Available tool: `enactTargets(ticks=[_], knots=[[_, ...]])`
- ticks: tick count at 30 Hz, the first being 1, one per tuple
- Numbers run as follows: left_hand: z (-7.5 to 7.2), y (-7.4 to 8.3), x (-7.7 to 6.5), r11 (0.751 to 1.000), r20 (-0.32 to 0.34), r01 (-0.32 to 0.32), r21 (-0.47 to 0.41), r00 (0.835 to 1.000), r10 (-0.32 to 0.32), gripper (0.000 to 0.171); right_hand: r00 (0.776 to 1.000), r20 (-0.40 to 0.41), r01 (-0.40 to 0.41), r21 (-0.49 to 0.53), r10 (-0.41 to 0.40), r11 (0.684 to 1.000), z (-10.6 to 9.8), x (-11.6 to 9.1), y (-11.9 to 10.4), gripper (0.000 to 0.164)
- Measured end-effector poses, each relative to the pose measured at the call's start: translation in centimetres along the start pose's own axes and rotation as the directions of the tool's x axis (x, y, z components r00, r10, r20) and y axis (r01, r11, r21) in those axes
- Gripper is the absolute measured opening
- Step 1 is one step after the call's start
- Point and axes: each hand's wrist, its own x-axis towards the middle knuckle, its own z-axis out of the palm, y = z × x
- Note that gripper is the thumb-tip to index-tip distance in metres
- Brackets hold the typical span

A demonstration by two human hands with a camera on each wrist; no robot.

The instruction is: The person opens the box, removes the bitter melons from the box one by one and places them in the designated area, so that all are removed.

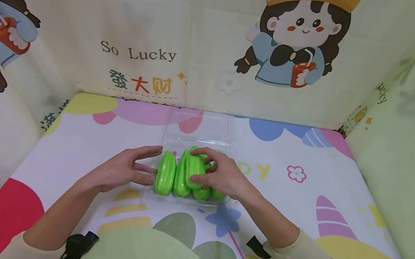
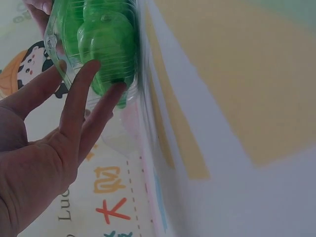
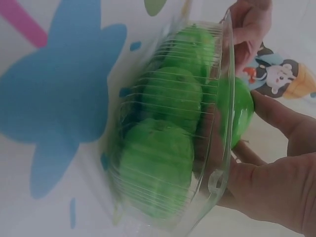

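Note:
A clear plastic clamshell box lies with its lid folded back. Several glossy green, ridged toy vegetables, shaped like long peppers, lie side by side in it, one at the left end. My right hand pinches another green toy vegetable between thumb and fingers, over the others. The right wrist view shows this held vegetable above the box rim. My left hand has its fingers extended at the box's left side. In the left wrist view its fingertips are right at the clear wall.
The open lid points toward the back wall of printed cloth. A patterned cloth covers the table, and printed cloth also hangs on the left and right. A black strap is at my left wrist.

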Motion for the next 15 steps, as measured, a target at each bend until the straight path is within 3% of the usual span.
enactTargets(ticks=[8,15], knots=[[0.0,-0.1,0.0,1.0,-0.002,0.002,0.009,1.0,-0.002,0.087,1.0,-0.016,0.024,0.032,-0.024,0.999,-0.5,-0.2,0.4,0.061],[0.0,-0.2,0.0,1.0,-0.005,-0.002,0.016,1.0,0.002,0.088,0.998,-0.05,0.042,0.001,-0.041,0.999,-1.8,-0.5,0.6,0.06]])
